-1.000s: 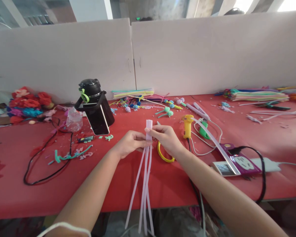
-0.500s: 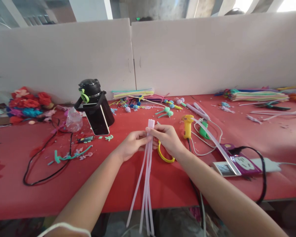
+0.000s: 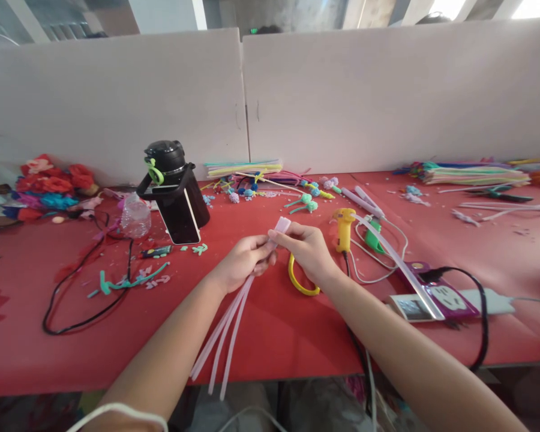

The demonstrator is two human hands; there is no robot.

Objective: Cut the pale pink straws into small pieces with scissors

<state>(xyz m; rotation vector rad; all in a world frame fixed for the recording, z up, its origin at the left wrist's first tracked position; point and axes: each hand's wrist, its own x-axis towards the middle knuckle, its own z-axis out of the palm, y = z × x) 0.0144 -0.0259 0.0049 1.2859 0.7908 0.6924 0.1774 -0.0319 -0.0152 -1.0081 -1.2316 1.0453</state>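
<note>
A bundle of pale pink pipe cleaners (image 3: 232,321) slants across the middle of the view, its loose ends fanned out toward the lower left. My left hand (image 3: 243,262) is closed around the bundle below its top. The fingertips of my right hand (image 3: 306,249) pinch it near the upper end, where the tips sit bunched together. Just under my right hand lies a yellow scissor handle (image 3: 299,282); the rest of that tool is hidden. A yellow glue gun (image 3: 343,231) rests to the right of my right hand.
A black flask (image 3: 198,198) with a phone (image 3: 179,217) against it stands at left. A power strip (image 3: 454,300) with cables is on the right. Pipe cleaner piles (image 3: 474,174) and scraps lie along the back of the red table (image 3: 288,342), before a white partition (image 3: 364,96).
The pipe cleaner bundle has tilted: its loose ends swung to the left and its top leans right. Both hands keep hold of it in nearly the same place.
</note>
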